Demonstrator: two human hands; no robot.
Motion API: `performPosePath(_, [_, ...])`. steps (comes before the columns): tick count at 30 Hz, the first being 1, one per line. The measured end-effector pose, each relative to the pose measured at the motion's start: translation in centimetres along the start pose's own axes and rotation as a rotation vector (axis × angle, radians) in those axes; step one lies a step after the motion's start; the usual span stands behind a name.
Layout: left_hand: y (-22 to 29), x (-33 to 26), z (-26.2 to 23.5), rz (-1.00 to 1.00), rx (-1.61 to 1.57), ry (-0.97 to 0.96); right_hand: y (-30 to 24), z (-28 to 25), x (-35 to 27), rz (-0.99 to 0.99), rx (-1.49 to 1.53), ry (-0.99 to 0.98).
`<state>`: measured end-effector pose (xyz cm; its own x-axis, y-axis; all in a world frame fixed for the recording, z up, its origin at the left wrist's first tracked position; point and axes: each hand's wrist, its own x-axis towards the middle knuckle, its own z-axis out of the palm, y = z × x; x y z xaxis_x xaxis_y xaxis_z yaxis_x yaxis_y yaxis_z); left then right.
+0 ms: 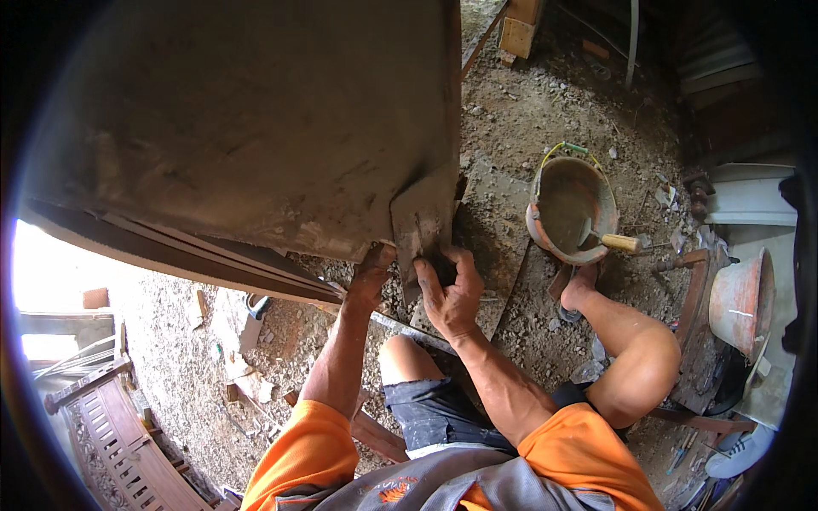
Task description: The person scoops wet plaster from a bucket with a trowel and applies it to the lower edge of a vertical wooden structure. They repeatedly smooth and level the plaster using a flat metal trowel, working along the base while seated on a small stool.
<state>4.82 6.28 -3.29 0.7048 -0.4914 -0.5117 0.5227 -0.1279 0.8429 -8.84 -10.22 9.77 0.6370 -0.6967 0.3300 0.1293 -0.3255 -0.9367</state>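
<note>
Right hand grips flat tool; left hand touches slab edge, grip unclear; shirt bears orange print.

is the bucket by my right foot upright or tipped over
Upright: the bucket opens up toward the camera, and a wooden-handled trowel rests in it, handle over the rim.

Shows orange on the sleeves, grey on the shirt front. Turns dark blue, pale-smudged, at the shorts. Runs yellow and green along the bucket handle, faded red with whitish streaks over the basin. Looks grey-brown, probably, on the shadowed slab.
</note>
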Motion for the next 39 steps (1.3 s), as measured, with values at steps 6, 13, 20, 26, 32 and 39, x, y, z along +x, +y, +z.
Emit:
performPosePath(6, [1.9,-1.8,1.7,0.019,0.025,0.059,1.6,1.6,0.4,0.091,-0.036,0.054])
performPosePath(13, [3.1,-2.0,2.0,-0.036,0.067,0.112,1.6,0.3,1.1,0.447,0.065,0.083])
performPosePath(20, [1.9,-1.3,1.2,0.075,-0.118,-0.108,0.2,1.9,0.3,0.176,0.082,0.071])
performPosePath(26, [2.8,-2.0,2.0,-0.036,0.062,0.113,4.9,1.1,-0.9,0.558,0.134,0.033])
performPosePath(32, [2.1,-1.5,1.4,0.027,0.013,0.039,1.3,0.3,-1.3,0.932,0.925,-0.066])
performPosePath(39, [0.2,-0.4,-0.6,0.144,-0.076,-0.153,-5.0,-1.9,-1.3,0.513,0.860,-0.378])
